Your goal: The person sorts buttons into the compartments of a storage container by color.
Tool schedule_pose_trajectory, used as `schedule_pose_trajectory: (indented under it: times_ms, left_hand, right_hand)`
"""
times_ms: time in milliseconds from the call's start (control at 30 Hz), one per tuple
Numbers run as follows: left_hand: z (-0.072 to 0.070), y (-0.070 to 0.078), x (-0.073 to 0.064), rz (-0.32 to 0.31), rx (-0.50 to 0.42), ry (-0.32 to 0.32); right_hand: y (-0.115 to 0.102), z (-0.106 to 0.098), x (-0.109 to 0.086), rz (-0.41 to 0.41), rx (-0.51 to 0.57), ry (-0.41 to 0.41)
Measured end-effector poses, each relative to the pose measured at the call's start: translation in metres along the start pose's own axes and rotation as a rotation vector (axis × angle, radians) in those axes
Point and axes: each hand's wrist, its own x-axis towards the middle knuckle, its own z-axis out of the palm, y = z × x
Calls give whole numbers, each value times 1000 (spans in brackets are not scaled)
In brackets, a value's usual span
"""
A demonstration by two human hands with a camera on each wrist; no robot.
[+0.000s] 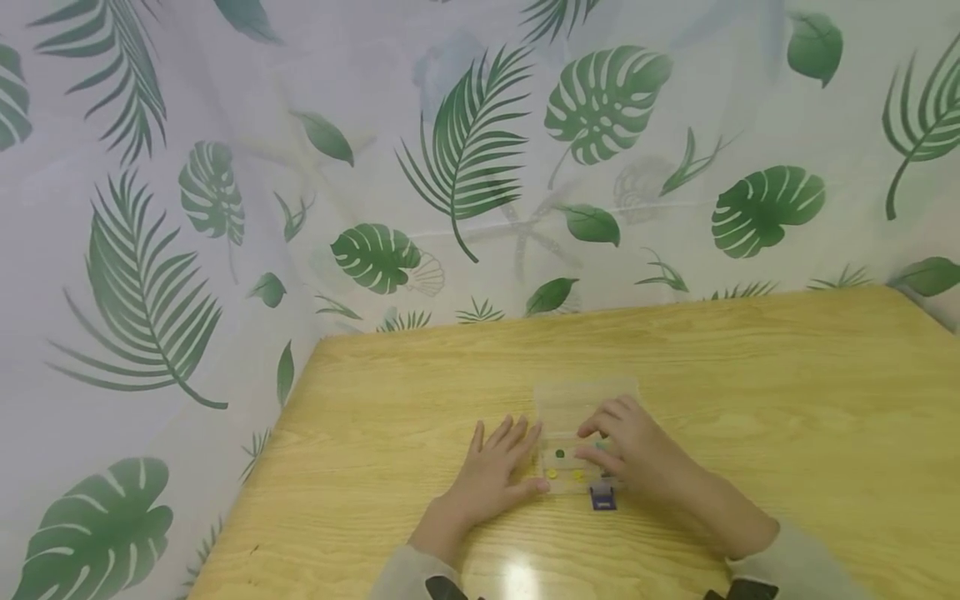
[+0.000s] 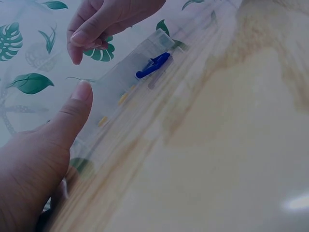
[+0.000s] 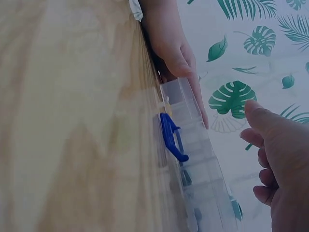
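A clear plastic compartment box [image 1: 567, 442] lies on the table, its lid [image 1: 570, 404] folded back away from the person. A blue latch [image 1: 603, 498] hangs at its front edge. Inside are a small dark green piece [image 1: 560, 454] and small yellow pieces [image 1: 578, 476]; what they are is too small to tell. The left hand [image 1: 495, 473] lies spread along the box's left side, thumb at the front left corner. Over the right part of the box hovers the right hand [image 1: 637, 446], fingers loosely bent, thumb and forefinger apart. Nothing shows between them. It hides some compartments.
The wood-grain table [image 1: 405, 383] reaches back to a leaf-patterned cloth [image 1: 480, 275] that hangs behind it and on the left. Light glares off the tabletop near the person.
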Motion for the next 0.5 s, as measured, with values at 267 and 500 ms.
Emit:
schedule_pose_trajectory:
  times_ms: [267,500]
  left_hand:
    - [-5,-9,-3,-56,-99,-1]
    - [-14,-15,-9,-47,-11,-10]
  right_hand:
    - [4,-3,2,67,30,-19]
    - [6,-18,-4,223,6,-110]
